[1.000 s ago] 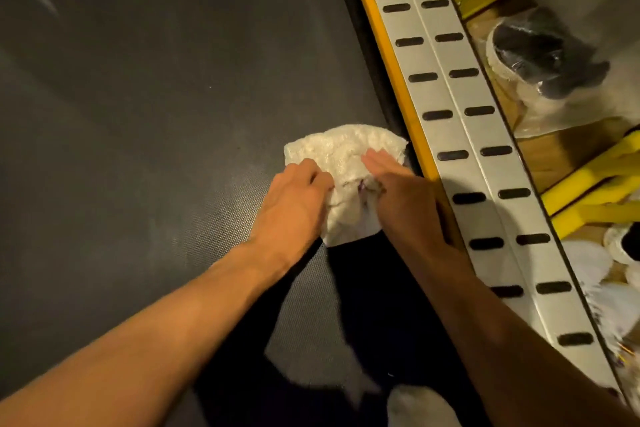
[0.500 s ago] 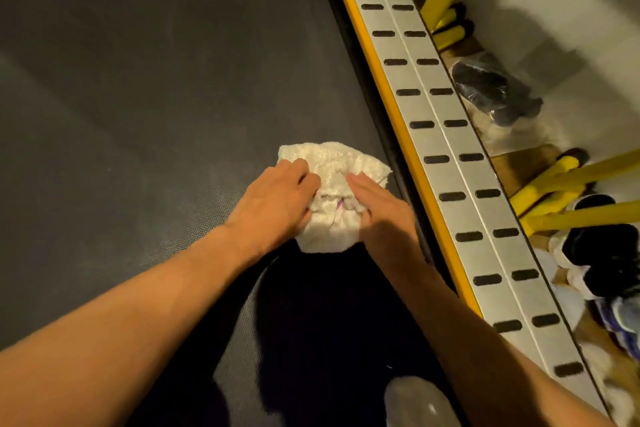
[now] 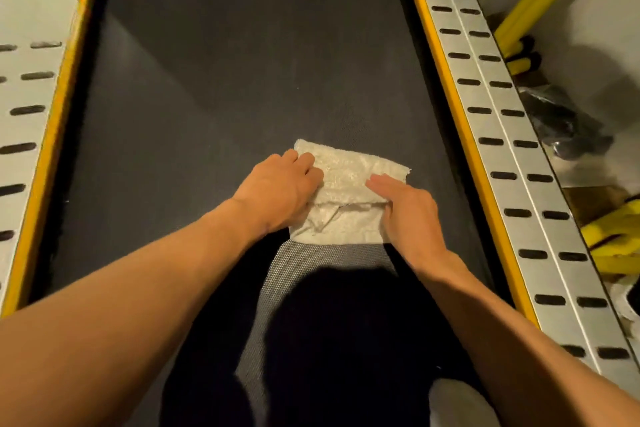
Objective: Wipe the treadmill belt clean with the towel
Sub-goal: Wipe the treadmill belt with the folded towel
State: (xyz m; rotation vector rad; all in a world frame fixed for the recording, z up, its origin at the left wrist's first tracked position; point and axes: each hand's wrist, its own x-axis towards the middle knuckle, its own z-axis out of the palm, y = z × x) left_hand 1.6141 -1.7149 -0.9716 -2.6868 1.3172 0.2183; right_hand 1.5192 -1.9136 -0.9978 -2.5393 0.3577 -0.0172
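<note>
A folded white towel (image 3: 349, 198) lies flat on the dark grey treadmill belt (image 3: 221, 73), right of the belt's middle. My left hand (image 3: 280, 189) presses on the towel's left edge, its fingertips on the cloth. My right hand (image 3: 405, 208) presses on the towel's right side with the fingers stretched forward and flat. Both hands hold the towel down against the belt; neither curls round it.
Yellow strips and slotted silver side rails run along the left side rail (image 3: 24, 107) and the right side rail (image 3: 502, 135). Yellow bars (image 3: 519, 14), a dark bagged item (image 3: 554, 121) and more yellow parts (image 3: 616, 236) lie right of the treadmill. Dark shadows fall on the near belt.
The towel and both hands have slid left, away from the right rail toward the belt's middle. The view has swung, so the left rail now shows.
</note>
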